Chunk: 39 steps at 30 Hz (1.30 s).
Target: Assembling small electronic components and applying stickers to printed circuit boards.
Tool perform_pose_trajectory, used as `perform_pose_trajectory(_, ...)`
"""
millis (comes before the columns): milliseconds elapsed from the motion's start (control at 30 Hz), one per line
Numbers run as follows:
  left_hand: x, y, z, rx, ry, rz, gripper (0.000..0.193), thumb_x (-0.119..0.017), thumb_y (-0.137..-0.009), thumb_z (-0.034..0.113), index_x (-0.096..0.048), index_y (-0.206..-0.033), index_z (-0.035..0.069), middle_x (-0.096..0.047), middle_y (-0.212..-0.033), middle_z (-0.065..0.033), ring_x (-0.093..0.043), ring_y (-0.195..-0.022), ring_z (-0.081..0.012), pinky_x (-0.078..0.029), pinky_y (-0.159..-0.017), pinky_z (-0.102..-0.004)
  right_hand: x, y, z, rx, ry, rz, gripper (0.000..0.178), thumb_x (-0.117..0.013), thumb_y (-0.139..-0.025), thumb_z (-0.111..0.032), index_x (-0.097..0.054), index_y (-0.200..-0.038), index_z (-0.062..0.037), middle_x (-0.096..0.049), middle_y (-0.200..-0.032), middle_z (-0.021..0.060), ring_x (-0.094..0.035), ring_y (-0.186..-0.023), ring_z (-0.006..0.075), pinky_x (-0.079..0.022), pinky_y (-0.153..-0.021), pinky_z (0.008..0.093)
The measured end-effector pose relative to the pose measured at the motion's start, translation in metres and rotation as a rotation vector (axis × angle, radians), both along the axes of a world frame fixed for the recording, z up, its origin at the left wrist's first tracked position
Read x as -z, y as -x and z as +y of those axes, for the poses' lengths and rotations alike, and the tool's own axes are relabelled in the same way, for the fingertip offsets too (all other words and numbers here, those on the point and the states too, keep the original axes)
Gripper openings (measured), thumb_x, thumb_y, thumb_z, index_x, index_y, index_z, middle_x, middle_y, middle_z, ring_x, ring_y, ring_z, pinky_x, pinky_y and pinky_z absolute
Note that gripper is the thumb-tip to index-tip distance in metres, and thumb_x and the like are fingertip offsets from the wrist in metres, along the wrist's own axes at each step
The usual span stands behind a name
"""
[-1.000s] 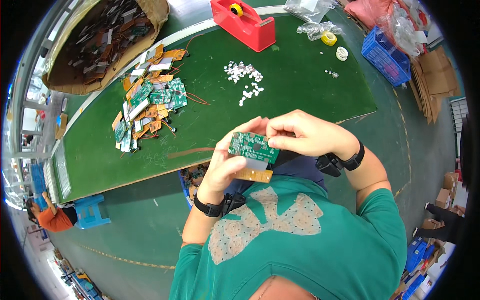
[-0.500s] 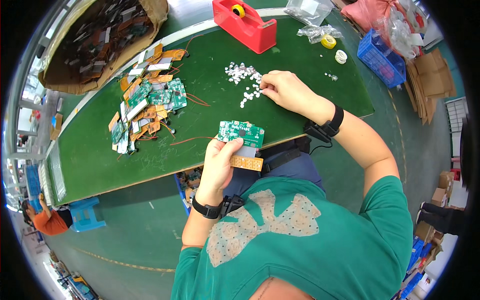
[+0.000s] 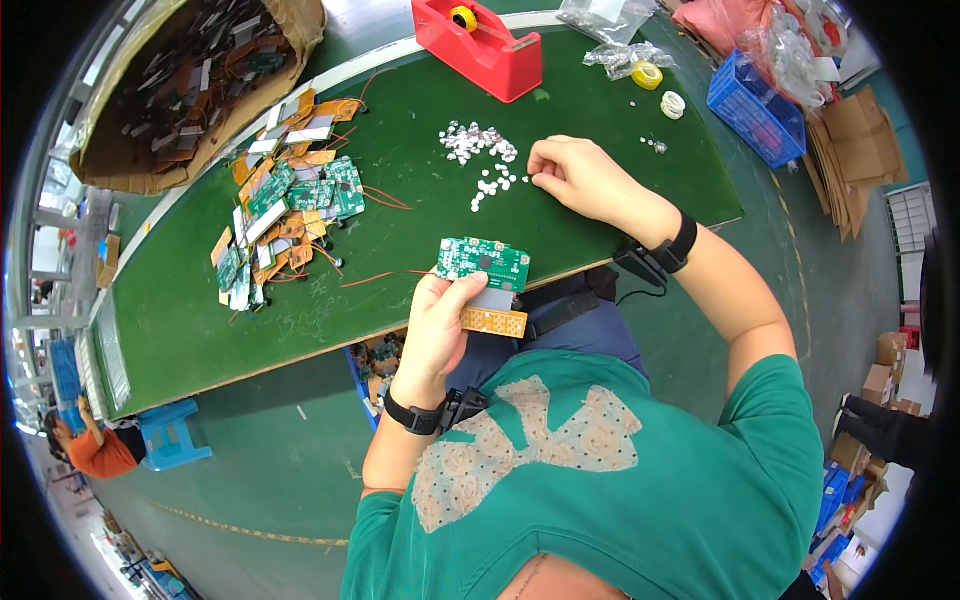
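My left hand grips a green circuit board with its thumb on top, just over the table's near edge. From the board's near side hang a grey piece and an orange flexible strip. A thin red wire runs leftward from behind the hand. My right hand rests on the table with fingers curled and thumb drawn in; anything between the fingertips is too small to make out. Close by its fingertips lies a scatter of small round white and silver pieces.
A heap of circuit boards with orange strips covers the table's left part. Behind it stands a large box of similar parts. A red tape dispenser, tape rolls and plastic bags lie farther back. A blue crate stands at right.
My right hand has shifted slightly right, away from the small round pieces. My left hand still grips the circuit board in the same place. The view has shifted a little.
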<state>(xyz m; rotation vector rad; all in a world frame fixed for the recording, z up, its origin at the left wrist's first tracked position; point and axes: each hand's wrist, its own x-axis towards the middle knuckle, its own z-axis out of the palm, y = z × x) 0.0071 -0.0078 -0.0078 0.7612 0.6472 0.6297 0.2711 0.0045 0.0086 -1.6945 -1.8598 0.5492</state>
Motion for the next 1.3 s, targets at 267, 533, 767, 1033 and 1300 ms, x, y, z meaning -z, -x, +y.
perform_pose_trajectory(267, -0.009, -0.005, -0.002, 0.008, 0.030, 0.015, 0.020, -0.056, -0.090, 0.004, -0.060, -0.109, 0.001, -0.068, -0.099, -0.0071, -0.066, -0.086, -0.0147, -0.054, -0.079, -0.0309, 0.004, 0.002, 0.007, -0.141, -0.217, -0.218, 0.006, -0.063, -0.082, -0.006, -0.060, -0.085, -0.0017, -0.058, -0.083, 0.0127, -0.060, -0.081, 0.0315, -0.050, -0.070, 0.0392)
perform_pose_trajectory(533, -0.025, -0.016, 0.001, 0.032, -0.073, -0.075, 0.029, -0.055, -0.090, 0.003, -0.058, -0.119, -0.003, -0.058, -0.129, -0.0168, -0.063, -0.105, -0.0185, -0.051, -0.091, -0.0334, -0.018, 0.005, -0.015, -0.109, 0.200, 0.431, 0.006, -0.061, -0.087, -0.007, -0.058, -0.087, -0.0018, -0.058, -0.080, 0.0022, -0.055, -0.074, 0.0098, -0.046, -0.067, 0.0276)
perform_pose_trajectory(767, -0.041, -0.025, -0.004, 0.075, -0.326, -0.201, 0.039, -0.059, -0.088, 0.006, -0.055, -0.125, -0.004, -0.045, -0.143, -0.0181, -0.055, -0.120, -0.0209, -0.045, -0.102, -0.0365, -0.036, 0.039, -0.053, 0.031, -0.039, 0.841, 0.008, -0.065, -0.088, -0.007, -0.060, -0.088, -0.0009, -0.058, -0.080, -0.0015, -0.051, -0.072, 0.0044, -0.044, -0.064, 0.0213)
perform_pose_trajectory(1033, -0.047, -0.025, -0.007, 0.085, -0.378, -0.164, 0.044, -0.060, -0.088, 0.007, -0.053, -0.129, -0.004, -0.048, -0.141, -0.0172, -0.055, -0.119, -0.0203, -0.045, -0.101, -0.0363, -0.044, 0.044, -0.059, 0.085, -0.339, 0.524, 0.006, -0.066, -0.083, -0.003, -0.061, -0.087, -0.0015, -0.055, -0.080, 0.0029, -0.053, -0.070, 0.0100, -0.044, -0.062, 0.0234)
perform_pose_trajectory(1300, -0.048, -0.026, -0.005, 0.066, -0.371, -0.212, 0.039, -0.058, -0.088, 0.006, -0.055, -0.125, -0.004, -0.047, -0.142, -0.0191, -0.055, -0.119, -0.0206, -0.045, -0.102, -0.0362, -0.044, 0.047, -0.059, 0.050, -0.343, 0.529, 0.007, -0.064, -0.085, -0.003, -0.059, -0.088, -0.0005, -0.055, -0.080, 0.0038, -0.054, -0.070, 0.0108, -0.044, -0.061, 0.0239)
